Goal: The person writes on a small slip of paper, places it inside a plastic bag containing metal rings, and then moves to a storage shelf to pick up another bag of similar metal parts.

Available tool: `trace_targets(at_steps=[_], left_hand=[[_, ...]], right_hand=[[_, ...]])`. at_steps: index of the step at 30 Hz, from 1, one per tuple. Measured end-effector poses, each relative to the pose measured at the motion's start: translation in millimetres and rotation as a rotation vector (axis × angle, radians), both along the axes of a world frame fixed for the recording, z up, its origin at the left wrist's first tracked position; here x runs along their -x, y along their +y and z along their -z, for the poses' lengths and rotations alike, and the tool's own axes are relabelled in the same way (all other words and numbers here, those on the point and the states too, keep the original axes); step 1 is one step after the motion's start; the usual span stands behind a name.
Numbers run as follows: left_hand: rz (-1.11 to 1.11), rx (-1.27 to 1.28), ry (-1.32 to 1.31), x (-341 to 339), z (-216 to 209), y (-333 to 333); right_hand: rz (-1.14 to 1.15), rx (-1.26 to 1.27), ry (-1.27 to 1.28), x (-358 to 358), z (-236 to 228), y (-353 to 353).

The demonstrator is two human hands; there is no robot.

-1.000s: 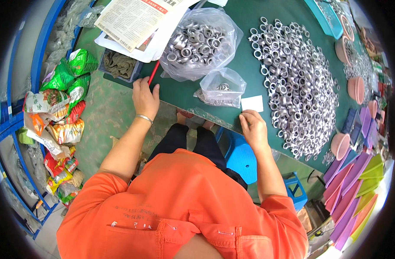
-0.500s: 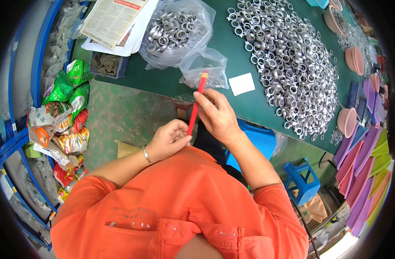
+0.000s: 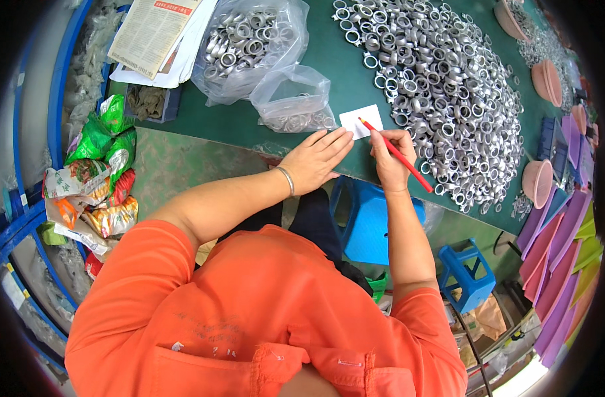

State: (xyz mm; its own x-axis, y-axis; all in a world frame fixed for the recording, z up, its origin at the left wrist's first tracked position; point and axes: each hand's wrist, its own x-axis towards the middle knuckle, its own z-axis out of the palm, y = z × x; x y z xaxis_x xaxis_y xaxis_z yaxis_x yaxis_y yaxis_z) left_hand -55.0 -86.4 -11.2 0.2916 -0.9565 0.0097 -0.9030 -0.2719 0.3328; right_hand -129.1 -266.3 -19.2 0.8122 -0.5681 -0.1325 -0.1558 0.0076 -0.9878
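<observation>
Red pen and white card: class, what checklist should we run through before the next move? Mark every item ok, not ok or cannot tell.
1. Red pen in the right hand's grip: ok.
2. Tip pointing toward the white card: ok.
3. Tip touching the card: cannot tell.
4. Left hand pressing the card: cannot tell; fingertips reach its near edge.
5. Metal rings off the card: ok.
</observation>
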Motion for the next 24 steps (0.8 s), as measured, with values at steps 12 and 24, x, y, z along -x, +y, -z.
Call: trace_targets(at_steps=[12,24], left_hand=[[0.036,0.024,-0.083,-3,13,2],[0.023,0.026,-0.084,-3,13,1]], right_hand=[[-0.095,0.448,-0.163,-7,16,1],[-0.022,0.439,-0.141,-7,20,1]])
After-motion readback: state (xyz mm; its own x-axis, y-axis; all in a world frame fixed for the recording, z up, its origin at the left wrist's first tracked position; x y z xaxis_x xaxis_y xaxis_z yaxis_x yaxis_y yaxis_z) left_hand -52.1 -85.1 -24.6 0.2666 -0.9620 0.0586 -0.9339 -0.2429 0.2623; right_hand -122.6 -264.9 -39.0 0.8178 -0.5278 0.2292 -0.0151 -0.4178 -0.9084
